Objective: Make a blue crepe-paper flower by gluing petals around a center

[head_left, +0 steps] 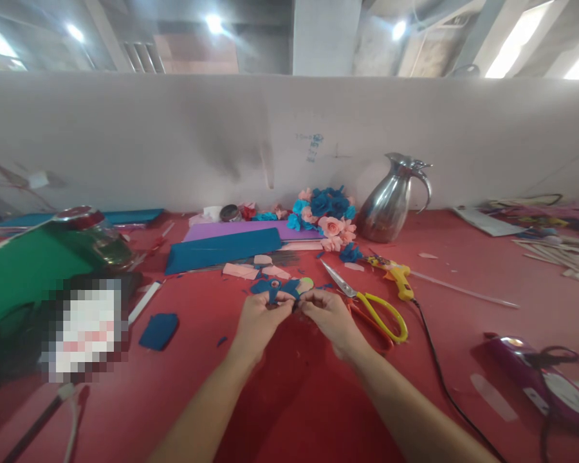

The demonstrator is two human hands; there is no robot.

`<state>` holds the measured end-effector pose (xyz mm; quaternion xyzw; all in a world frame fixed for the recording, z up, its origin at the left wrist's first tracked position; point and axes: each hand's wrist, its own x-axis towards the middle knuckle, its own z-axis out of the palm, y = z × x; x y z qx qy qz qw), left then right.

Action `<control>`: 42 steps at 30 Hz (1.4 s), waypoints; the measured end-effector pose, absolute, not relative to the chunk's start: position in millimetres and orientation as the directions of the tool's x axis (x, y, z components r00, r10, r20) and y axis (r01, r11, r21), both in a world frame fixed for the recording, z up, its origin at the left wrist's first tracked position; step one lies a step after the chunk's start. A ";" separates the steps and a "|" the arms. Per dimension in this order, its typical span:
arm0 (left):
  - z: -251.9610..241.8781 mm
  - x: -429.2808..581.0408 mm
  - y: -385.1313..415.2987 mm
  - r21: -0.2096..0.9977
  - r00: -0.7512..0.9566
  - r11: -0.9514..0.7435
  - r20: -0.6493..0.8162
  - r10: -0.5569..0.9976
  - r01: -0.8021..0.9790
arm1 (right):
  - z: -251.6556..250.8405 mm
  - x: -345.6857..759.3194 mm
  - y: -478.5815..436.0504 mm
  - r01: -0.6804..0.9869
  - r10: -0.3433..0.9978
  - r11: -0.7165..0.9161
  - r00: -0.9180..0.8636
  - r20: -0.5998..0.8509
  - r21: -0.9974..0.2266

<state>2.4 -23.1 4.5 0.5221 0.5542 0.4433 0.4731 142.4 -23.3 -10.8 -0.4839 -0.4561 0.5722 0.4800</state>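
The left hand (260,316) and the right hand (332,316) both pinch a small dark blue piece (290,287) between thumb and fingers, above the red table (188,370) and to the left of the scissors (338,278). To shape it well, I would keep this pinch light and even, because such a thin-looking edge may crease or tear. The fingertips cover much of the piece, so I cannot tell its full outline.

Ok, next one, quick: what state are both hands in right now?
Left hand: closed, pinching blue paper between thumb and fingers.
Right hand: closed, fingertips pinched at the edge of the same paper.
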 end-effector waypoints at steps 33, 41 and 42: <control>5.7 1.7 -23.4 0.988 0.020 0.078 -0.082 0.996 0.130 | -9.1 143.4 -25.6 -0.177 0.990 -0.113 -0.101 -0.096 -0.978; 3.2 1.7 -23.0 0.982 0.006 0.050 -0.052 0.999 0.180 | -9.4 143.5 -25.0 -0.132 0.991 -0.120 -0.083 -0.109 -0.984; 2.7 1.8 -22.8 0.982 0.005 0.048 -0.050 0.999 0.184 | -9.8 143.5 -24.6 -0.130 0.990 -0.121 -0.081 -0.111 -0.984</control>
